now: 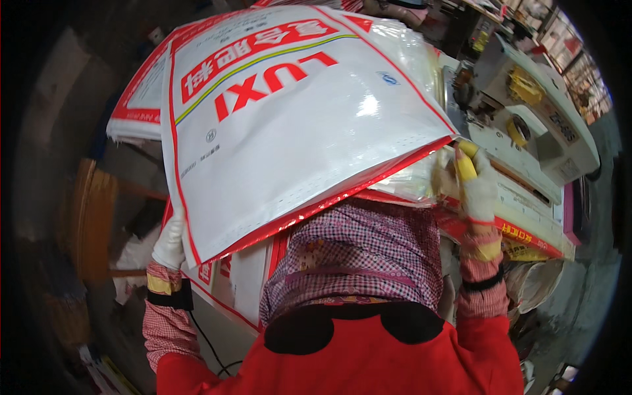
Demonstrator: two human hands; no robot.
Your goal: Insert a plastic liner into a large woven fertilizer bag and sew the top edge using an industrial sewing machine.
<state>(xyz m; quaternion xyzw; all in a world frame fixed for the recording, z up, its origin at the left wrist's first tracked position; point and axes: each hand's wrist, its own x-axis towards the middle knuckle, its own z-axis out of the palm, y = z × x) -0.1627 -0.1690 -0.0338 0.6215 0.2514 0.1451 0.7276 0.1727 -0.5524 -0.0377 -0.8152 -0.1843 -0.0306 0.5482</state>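
A large white woven sack (296, 151) with red borders and red printing spreads across my lap and the work surface. Its near edge hangs slightly apart, showing a red strip along it. My left hand (171, 242), in a white glove, grips the sack's near left edge; some of its fingers are hidden behind it. At the near right corner, my right hand (478, 181) pinches the sack. That glove is white with yellow fingertips and a little blurred. Under the sack's right side lies a stack of clear plastic film bags (418, 62).
A pale industrial sewing machine (536, 112) stands close on the right, with a thread spool (518, 130) on it. More printed sacks (135, 108) are piled at the far left. A wooden stool or frame (95, 217) stands left, and a black cable (209, 339) hangs below.
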